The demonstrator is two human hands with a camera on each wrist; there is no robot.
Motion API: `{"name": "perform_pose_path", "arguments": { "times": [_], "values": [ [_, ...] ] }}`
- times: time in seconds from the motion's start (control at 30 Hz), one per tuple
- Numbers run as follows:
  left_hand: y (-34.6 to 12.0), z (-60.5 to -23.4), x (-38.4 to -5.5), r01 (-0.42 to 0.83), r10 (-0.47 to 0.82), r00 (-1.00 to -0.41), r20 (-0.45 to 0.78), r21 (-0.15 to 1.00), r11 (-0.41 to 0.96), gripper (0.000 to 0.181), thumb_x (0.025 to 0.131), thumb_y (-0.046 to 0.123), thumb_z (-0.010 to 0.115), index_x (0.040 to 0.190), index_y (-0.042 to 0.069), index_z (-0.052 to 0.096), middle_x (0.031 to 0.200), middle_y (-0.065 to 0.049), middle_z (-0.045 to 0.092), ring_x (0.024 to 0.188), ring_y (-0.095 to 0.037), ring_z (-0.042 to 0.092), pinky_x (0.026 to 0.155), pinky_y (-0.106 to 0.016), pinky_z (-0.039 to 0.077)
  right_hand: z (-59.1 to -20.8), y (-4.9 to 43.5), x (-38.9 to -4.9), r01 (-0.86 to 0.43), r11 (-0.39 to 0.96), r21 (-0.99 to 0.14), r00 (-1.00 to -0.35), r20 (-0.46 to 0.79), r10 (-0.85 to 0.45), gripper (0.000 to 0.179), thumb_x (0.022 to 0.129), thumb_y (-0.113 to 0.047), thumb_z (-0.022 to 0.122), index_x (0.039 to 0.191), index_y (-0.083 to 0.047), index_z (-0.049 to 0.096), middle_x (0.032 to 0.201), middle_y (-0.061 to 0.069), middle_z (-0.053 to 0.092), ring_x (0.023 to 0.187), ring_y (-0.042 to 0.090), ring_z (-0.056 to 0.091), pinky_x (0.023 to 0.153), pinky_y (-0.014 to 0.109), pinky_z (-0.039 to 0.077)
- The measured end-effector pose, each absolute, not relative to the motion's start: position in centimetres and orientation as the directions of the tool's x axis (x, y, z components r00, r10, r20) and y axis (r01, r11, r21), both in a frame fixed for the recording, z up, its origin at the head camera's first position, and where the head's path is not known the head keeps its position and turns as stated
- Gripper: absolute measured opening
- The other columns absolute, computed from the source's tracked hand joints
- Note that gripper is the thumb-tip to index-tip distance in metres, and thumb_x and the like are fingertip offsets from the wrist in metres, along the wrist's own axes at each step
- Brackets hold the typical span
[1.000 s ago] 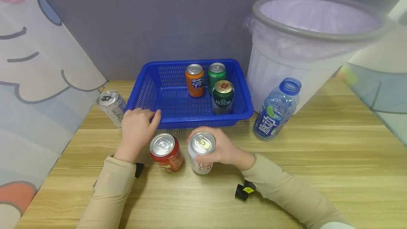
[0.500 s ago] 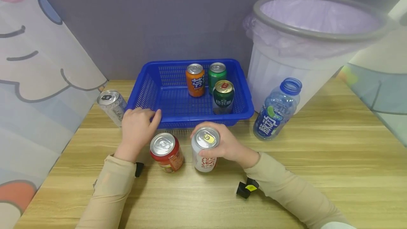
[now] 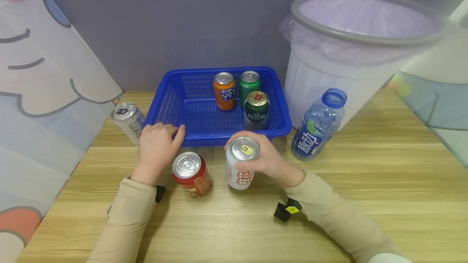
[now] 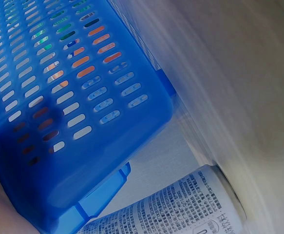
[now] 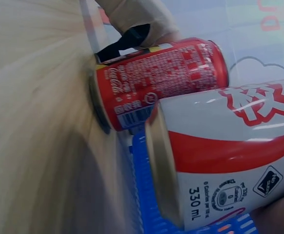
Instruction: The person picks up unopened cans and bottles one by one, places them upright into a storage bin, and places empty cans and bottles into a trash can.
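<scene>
My right hand (image 3: 268,159) grips a white and red soda can (image 3: 240,171), its thumb across the near side. In the right wrist view, the base of this can (image 5: 163,170) is clear of the tabletop. Over the front-left rim of a blue plastic basket (image 3: 204,138) lies my left hand (image 3: 159,145), holding the rim. Between the hands a red Coke can (image 3: 193,177) stands on the table. Inside the basket, toward its right, stand an orange can (image 3: 224,94), a green can (image 3: 250,84) and a dark green can with a gold top (image 3: 256,113).
Left of the basket a silver-white can (image 3: 128,121) stands on the wooden table (image 3: 219,230). To the right are a blue clear bottle (image 3: 316,129), without a cap, and a white trash bin (image 3: 318,72) lined with a bag. A grey wall (image 3: 164,19) rises behind.
My right hand has moved the white and red can up off the table, slightly right and toward the basket. The left hand stays on the rim.
</scene>
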State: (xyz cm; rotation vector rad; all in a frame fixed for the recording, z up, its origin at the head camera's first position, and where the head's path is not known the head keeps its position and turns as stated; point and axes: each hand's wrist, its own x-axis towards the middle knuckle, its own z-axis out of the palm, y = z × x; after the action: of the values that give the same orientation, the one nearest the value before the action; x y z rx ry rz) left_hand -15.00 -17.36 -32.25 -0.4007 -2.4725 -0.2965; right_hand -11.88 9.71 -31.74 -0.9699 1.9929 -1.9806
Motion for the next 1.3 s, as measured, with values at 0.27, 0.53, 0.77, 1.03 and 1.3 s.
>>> {"name": "perform_pose_path", "arguments": {
  "times": [0.27, 0.53, 0.77, 1.03, 1.3],
  "values": [
    [-17.4, -32.3, -15.0, 0.351, 0.216, -0.774, 0.595, 0.119, 0.929, 0.044, 0.092, 0.029, 0.048, 0.060, 0.003, 0.064, 0.060, -0.012, 0.064, 0.058, -0.033, 0.057, 0.059, -0.042, 0.036, -30.9, 10.3, -12.0, -0.338, -0.100, -0.936, -0.778, 0.337, -0.531, 0.055, 0.069, -0.019, 0.078, 0.109, 0.011, 0.055, 0.100, -0.007, 0.067, 0.093, 0.012, 0.062, 0.086, 0.035, 0.048],
    [-17.3, -32.2, -15.0, 0.347, 0.218, -0.779, 0.587, 0.116, 0.930, 0.043, 0.092, 0.030, 0.048, 0.063, 0.003, 0.065, 0.061, -0.012, 0.065, 0.059, -0.033, 0.058, 0.060, -0.043, 0.037, -30.6, 10.2, -12.2, -0.296, -0.126, -0.947, -0.790, 0.317, -0.525, 0.054, 0.071, -0.018, 0.077, 0.109, 0.012, 0.053, 0.099, -0.006, 0.067, 0.093, 0.014, 0.062, 0.086, 0.039, 0.048],
    [-17.3, -32.1, -14.9, 0.346, 0.218, -0.778, 0.589, 0.111, 0.932, 0.043, 0.092, 0.030, 0.048, 0.064, 0.002, 0.066, 0.061, -0.012, 0.065, 0.059, -0.033, 0.057, 0.060, -0.042, 0.037, -29.7, 10.2, -12.0, -0.224, -0.096, -0.970, -0.834, 0.242, -0.495, 0.049, 0.069, -0.011, 0.074, 0.111, 0.006, 0.055, 0.101, -0.001, 0.066, 0.095, 0.018, 0.061, 0.088, 0.044, 0.045],
    [-17.3, -32.1, -14.8, 0.339, 0.216, -0.780, 0.587, 0.106, 0.935, 0.044, 0.092, 0.030, 0.048, 0.064, 0.002, 0.066, 0.061, -0.012, 0.065, 0.059, -0.033, 0.057, 0.060, -0.042, 0.038, -29.2, 9.9, -12.2, -0.190, -0.107, -0.976, -0.855, 0.218, -0.471, 0.048, 0.070, -0.009, 0.072, 0.113, 0.004, 0.054, 0.102, -0.002, 0.066, 0.097, 0.018, 0.061, 0.089, 0.044, 0.044],
    [-17.3, -32.1, -14.8, 0.332, 0.214, -0.790, 0.574, 0.107, 0.937, 0.044, 0.093, 0.031, 0.047, 0.065, 0.002, 0.067, 0.062, -0.012, 0.066, 0.060, -0.033, 0.058, 0.060, -0.042, 0.038, -29.2, 9.6, -12.4, -0.203, -0.096, -0.975, -0.860, 0.224, -0.458, 0.047, 0.072, -0.009, 0.070, 0.114, 0.005, 0.054, 0.102, -0.004, 0.066, 0.099, 0.018, 0.061, 0.090, 0.044, 0.044]
  ]
}}
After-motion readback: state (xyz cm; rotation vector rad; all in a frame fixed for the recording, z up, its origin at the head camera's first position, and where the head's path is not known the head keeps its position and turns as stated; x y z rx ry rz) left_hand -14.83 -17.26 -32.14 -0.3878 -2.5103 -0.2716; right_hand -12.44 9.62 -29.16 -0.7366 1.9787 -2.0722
